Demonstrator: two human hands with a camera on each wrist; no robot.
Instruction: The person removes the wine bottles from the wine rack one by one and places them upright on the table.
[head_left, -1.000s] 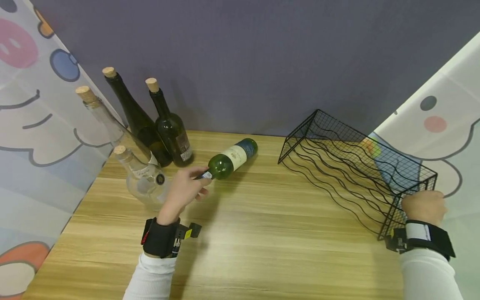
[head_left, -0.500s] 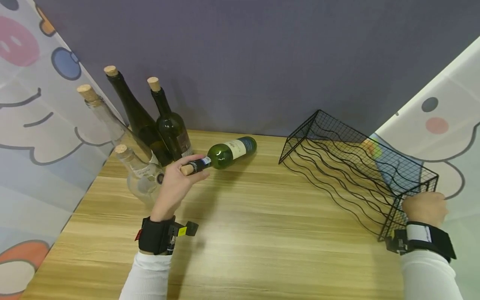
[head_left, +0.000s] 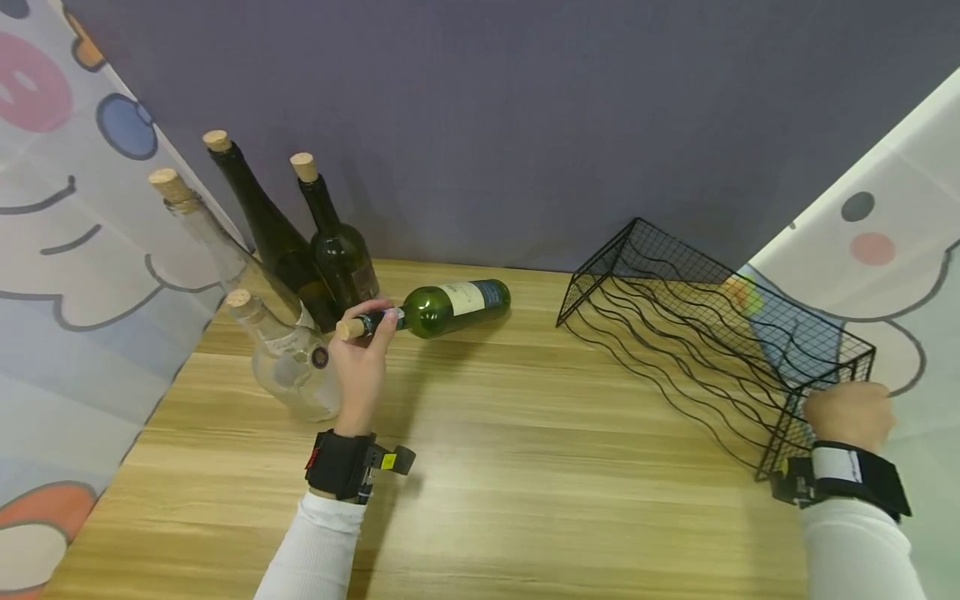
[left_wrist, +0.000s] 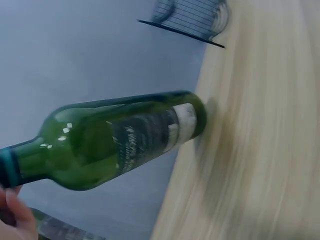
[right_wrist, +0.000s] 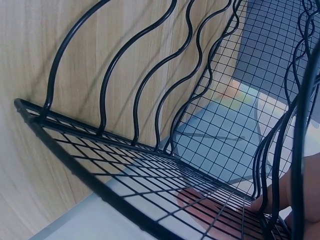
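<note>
My left hand (head_left: 358, 367) holds a green wine bottle (head_left: 429, 313) by its dark neck, just below the cork. The bottle is tilted nearly level, cork towards me and base pointing right; whether the base touches the table cannot be told. In the left wrist view the bottle (left_wrist: 90, 142) shows a dark label and a pale patch near its base. My right hand (head_left: 849, 414) grips the near right end of a black wire wine rack (head_left: 780, 325). Fingers (right_wrist: 210, 212) show through the rack's mesh end in the right wrist view.
Two dark corked bottles (head_left: 341, 258) stand at the back left, beside a tall clear corked bottle (head_left: 225, 254) and a shorter clear one (head_left: 288, 362) near my left hand. A grey panel (head_left: 487, 133) rises behind the wooden table (head_left: 555, 467). Printed sheets (head_left: 847, 217) flank both sides.
My left hand has shifted its hold on the bottle's neck, and the cork now shows above the fingers. The bottle has swung to a more sideways lie and slid slightly left. My right hand has stayed put.
</note>
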